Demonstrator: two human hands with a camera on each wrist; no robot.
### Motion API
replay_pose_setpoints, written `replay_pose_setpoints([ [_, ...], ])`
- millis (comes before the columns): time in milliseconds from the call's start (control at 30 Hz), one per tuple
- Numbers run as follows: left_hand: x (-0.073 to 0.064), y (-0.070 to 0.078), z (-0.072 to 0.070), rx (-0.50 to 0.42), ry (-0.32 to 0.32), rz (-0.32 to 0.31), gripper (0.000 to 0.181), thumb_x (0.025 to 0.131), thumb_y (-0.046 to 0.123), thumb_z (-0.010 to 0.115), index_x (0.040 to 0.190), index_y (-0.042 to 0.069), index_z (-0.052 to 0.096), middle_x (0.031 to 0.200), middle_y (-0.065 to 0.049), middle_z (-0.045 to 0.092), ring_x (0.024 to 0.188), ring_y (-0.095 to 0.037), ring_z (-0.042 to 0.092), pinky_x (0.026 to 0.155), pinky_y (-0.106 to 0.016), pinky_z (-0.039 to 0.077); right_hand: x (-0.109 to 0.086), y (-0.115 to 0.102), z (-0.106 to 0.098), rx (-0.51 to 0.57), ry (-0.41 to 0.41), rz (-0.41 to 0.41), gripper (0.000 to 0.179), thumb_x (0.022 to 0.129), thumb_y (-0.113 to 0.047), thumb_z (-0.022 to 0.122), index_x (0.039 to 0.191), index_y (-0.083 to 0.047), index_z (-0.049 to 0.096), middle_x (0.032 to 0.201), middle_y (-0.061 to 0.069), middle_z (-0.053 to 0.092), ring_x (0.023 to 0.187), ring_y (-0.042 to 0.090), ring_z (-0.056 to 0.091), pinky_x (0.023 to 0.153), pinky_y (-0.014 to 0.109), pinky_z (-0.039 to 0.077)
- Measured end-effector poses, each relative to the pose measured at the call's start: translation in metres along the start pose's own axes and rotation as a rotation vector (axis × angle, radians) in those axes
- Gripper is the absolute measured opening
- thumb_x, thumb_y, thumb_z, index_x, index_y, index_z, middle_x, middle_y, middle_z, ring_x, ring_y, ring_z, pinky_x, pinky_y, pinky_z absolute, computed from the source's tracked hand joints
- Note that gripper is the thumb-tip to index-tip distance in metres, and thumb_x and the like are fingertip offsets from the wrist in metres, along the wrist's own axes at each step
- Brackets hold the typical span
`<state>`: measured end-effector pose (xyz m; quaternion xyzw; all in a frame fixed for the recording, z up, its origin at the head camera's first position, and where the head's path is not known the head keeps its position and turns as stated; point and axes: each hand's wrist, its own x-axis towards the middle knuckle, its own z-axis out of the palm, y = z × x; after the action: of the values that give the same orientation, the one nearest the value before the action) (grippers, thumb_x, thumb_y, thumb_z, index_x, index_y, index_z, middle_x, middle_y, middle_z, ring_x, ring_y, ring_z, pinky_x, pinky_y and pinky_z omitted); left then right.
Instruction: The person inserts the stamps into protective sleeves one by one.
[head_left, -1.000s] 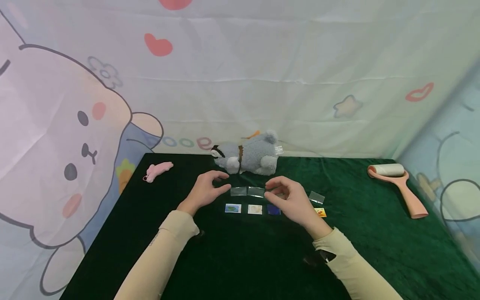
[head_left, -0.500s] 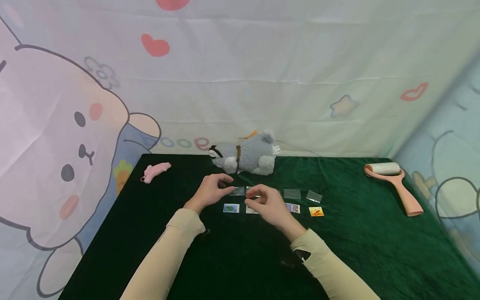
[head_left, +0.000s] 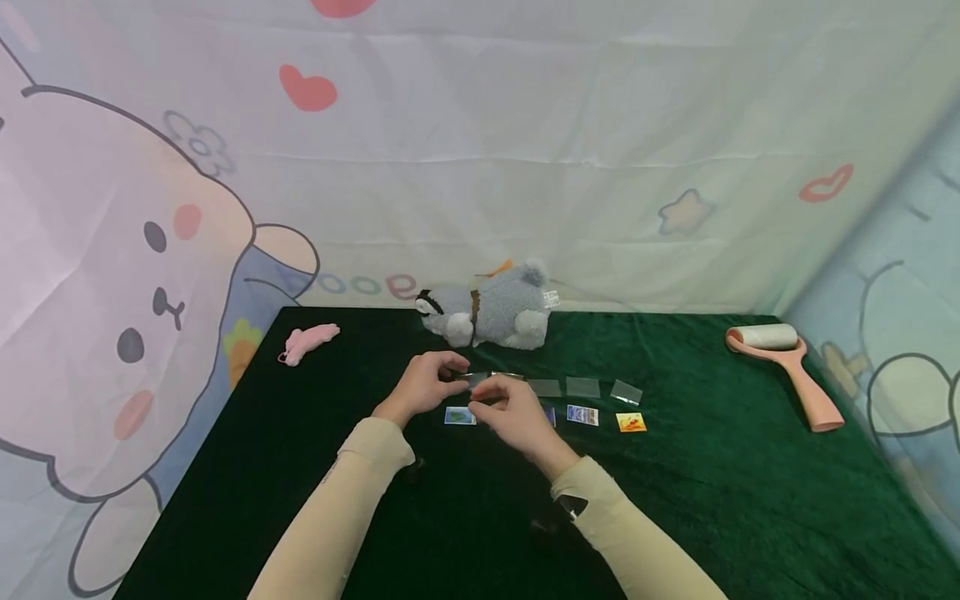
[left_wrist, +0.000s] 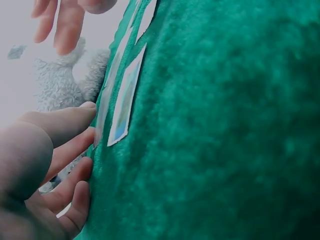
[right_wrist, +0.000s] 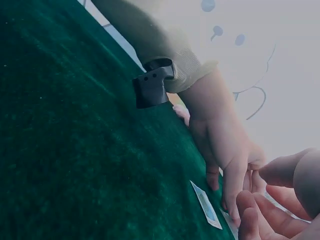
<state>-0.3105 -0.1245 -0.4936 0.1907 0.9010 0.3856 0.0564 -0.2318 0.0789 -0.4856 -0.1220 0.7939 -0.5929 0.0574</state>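
Note:
In the head view, my left hand (head_left: 427, 385) is at the left end of a row of small clear plastic sleeves (head_left: 545, 387). Its fingertips rest by the leftmost sleeve (left_wrist: 104, 107), thumb and index finger apart in the left wrist view. My right hand (head_left: 513, 417) hovers just right of it, fingers loosely bent with nothing visible between them. Below the sleeves runs a row of small picture cards: a blue-green card (head_left: 460, 416), a purple-blue card (head_left: 582, 415) and a yellow-orange card (head_left: 631, 422) are visible. My right hand covers part of both rows.
A grey plush toy (head_left: 495, 317) lies behind the sleeves. At the far left is a small pink plush item (head_left: 309, 342). A lint roller (head_left: 795, 367) with a peach handle lies at the right. Green cloth (head_left: 712, 500) covers the table.
My right hand has moved left along the rows toward my left hand, uncovering the sleeves and cards on the right. My left hand has shifted slightly right to the leftmost sleeve.

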Motion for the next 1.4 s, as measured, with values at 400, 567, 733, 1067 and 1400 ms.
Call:
replay_pose_setpoints([
  [400,0.003,-0.003,0.005,0.014,0.037,-0.008,0.03,0.097,0.015,0.077,0.126,0.009,0.072,0.125,-0.007,0.074,0.115,-0.029,0.067,0.1,-0.05,0.054,0.012,0.008,0.02,-0.11,0.046,0.03,0.017,0.097,-0.008,0.074,0.113,-0.004,0.072,0.116,0.014,0.071,0.068,0.014,0.069,0.063,0.032,0.057],
  [567,0.005,-0.003,0.008,0.006,0.056,-0.011,0.029,0.097,0.014,0.078,0.125,0.009,0.073,0.124,-0.007,0.075,0.114,-0.029,0.067,0.1,-0.05,0.054,0.015,0.015,0.024,-0.14,0.055,0.013,0.014,0.096,-0.007,0.074,0.11,-0.006,0.072,0.114,0.013,0.071,0.068,0.013,0.069,0.063,0.031,0.057],
  [733,0.004,-0.004,0.009,0.007,0.054,-0.029,0.029,0.097,0.014,0.078,0.125,0.01,0.073,0.123,-0.006,0.075,0.115,-0.029,0.067,0.101,-0.049,0.054,0.015,0.02,0.028,-0.195,0.074,0.011,0.014,0.093,-0.006,0.077,0.106,-0.008,0.073,0.112,0.011,0.073,0.066,0.01,0.066,0.061,0.029,0.055],
  [1067,0.003,-0.006,0.01,-0.014,0.074,-0.036,0.029,0.096,0.014,0.079,0.124,0.011,0.073,0.121,-0.005,0.076,0.114,-0.028,0.066,0.101,-0.05,0.053,0.015,0.017,0.034,-0.302,0.119,-0.013,0.014,0.088,-0.005,0.081,0.099,-0.01,0.073,0.108,0.007,0.074,0.071,0.013,0.063,0.067,0.033,0.054],
  [1400,0.004,-0.01,0.008,-0.049,0.073,-0.058,0.03,0.094,0.014,0.08,0.124,0.013,0.074,0.121,-0.003,0.076,0.115,-0.028,0.066,0.102,-0.051,0.053,0.013,0.013,0.04,-0.385,0.201,-0.046,0.014,0.085,-0.004,0.082,0.092,-0.012,0.073,0.099,0.005,0.075,0.099,0.025,0.069,0.091,0.048,0.055],
])
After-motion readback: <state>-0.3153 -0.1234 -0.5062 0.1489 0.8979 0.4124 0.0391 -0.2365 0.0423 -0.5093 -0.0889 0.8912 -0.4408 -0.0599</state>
